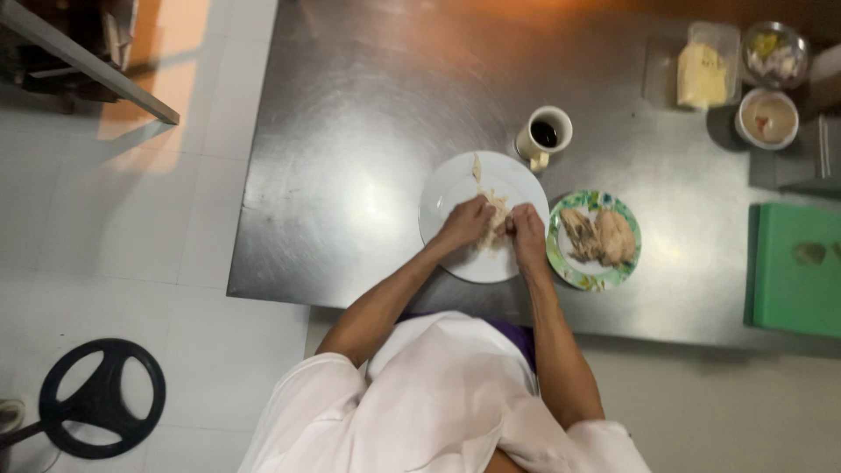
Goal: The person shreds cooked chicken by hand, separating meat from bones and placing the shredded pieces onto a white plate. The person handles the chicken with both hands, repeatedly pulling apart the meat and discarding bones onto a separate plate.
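Observation:
A white plate (451,188) sits on the steel table (350,131) in front of me. Both hands work over it. My left hand (464,223) and my right hand (526,229) pinch a pale piece of cooked chicken (498,210) between them, fingers closed on the meat. A thin shred of chicken (478,170) lies toward the plate's far side. Just right of my right hand stands a green patterned plate (568,263) holding two larger cooked chicken pieces (600,235).
A white mug of dark liquid (545,136) stands behind the plates. At far right are a clear tub of yellowish food (703,74), a metal bowl (775,54), a small white bowl (766,118) and a green cutting board (797,271). A black round base (101,398) rests on the tiled floor.

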